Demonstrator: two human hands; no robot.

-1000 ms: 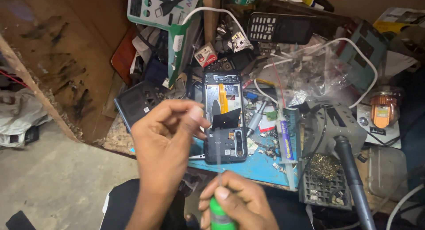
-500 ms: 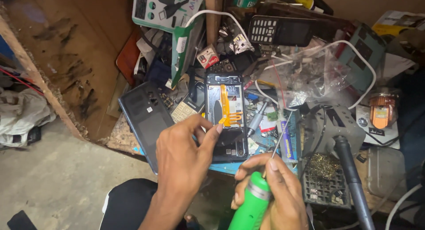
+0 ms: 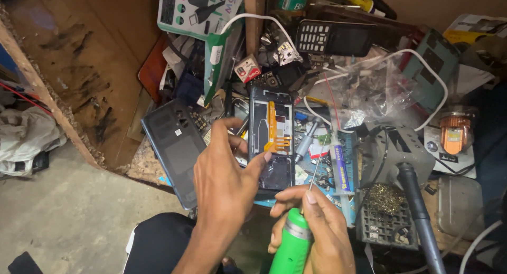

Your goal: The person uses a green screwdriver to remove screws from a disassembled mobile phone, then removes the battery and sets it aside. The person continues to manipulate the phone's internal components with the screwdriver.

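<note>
Clutter around the soldering iron stand (image 3: 397, 157)

A brass wool tray (image 3: 384, 201) sits just below it, a black keypad phone (image 3: 332, 38) well above, a grey back cover (image 3: 175, 147) far left.
</note>
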